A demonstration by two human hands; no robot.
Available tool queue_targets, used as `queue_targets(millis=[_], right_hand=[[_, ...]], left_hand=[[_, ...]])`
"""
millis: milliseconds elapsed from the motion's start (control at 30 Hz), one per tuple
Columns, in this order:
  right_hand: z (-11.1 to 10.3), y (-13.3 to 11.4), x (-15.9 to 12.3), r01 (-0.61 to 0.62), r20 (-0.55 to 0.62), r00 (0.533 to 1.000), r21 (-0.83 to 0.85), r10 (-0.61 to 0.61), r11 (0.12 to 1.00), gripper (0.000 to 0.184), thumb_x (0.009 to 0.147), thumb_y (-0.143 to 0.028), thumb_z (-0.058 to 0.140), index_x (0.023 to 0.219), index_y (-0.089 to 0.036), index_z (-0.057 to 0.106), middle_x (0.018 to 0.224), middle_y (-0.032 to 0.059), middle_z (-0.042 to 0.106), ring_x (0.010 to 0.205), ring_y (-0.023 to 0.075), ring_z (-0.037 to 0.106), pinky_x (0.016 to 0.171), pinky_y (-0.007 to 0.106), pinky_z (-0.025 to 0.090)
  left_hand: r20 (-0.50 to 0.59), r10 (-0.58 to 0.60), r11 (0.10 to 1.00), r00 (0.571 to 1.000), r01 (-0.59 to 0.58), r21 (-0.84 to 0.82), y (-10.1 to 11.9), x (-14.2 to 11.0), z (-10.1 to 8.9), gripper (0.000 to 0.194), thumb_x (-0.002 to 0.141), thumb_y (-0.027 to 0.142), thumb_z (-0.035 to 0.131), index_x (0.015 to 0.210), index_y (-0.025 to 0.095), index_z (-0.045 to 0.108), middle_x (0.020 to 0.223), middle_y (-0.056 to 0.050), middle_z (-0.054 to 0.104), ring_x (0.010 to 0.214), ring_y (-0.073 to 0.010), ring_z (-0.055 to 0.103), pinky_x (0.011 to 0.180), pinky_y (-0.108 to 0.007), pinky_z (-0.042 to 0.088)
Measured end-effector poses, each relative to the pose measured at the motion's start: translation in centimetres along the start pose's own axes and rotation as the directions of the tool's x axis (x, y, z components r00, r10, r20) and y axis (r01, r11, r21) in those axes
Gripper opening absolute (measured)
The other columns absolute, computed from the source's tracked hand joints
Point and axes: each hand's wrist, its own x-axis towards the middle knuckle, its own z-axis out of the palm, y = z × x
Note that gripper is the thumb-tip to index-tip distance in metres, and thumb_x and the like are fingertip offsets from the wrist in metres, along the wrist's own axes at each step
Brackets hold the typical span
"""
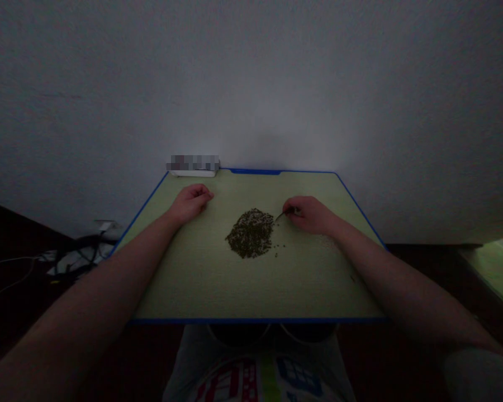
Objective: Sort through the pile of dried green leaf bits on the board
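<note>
A pile of small dark green and brown grains, like beans or seeds, lies in the middle of the pale table top. Several loose grains are scattered just right of it. My right hand pinches a thin, slightly curved metal tool, whose tip points down-left at the pile's right edge. Its exact kind is too dim to tell. To the left of the pile, my left hand rests on the table, fingers curled closed, with nothing visible in them.
A white box-like object with a blurred top stands at the table's far left corner, near the wall. The table has a blue edge. Cables and a power strip lie low on the left. My printed clothing shows below.
</note>
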Motion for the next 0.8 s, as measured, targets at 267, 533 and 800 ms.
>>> queue_targets(millis=[267,533,800], right_hand=[[-0.31,-0.59,-0.34,-0.004,0.026,1.0,0.032,0.003,0.999,0.019,0.071,-0.013,0.051,0.084,-0.018,0.064,0.077,0.0023,0.065,0.07,0.0142,0.057,0.065,0.024,0.042],[-0.1,-0.16,-0.22,-0.017,-0.01,1.0,0.03,0.017,0.999,0.018,0.071,-0.014,0.051,0.084,-0.018,0.063,0.076,0.0025,0.064,0.069,0.0142,0.057,0.064,0.024,0.042],[-0.1,-0.57,-0.27,0.012,0.014,1.0,0.048,-0.012,0.999,0.02,0.07,-0.012,0.051,0.084,-0.018,0.064,0.077,0.0028,0.064,0.07,0.0142,0.057,0.067,0.025,0.042]], left_hand=[[0.007,0.01,1.0,1.0,-0.01,0.018,0.22,-0.01,-0.03,0.02,0.068,0.033,0.06,0.064,0.018,0.047,0.043,0.007,0.041,0.038,-0.0067,0.037,0.041,-0.022,0.027],[0.007,0.009,1.0,1.0,-0.009,0.018,0.19,-0.07,-0.01,0.02,0.068,0.034,0.059,0.064,0.019,0.047,0.042,0.007,0.04,0.038,-0.007,0.035,0.041,-0.022,0.025],[0.007,0.002,0.999,1.0,-0.003,0.047,0.33,-0.1,-0.05,0.021,0.068,0.035,0.059,0.063,0.019,0.047,0.043,0.007,0.041,0.038,-0.0065,0.036,0.042,-0.021,0.027]])
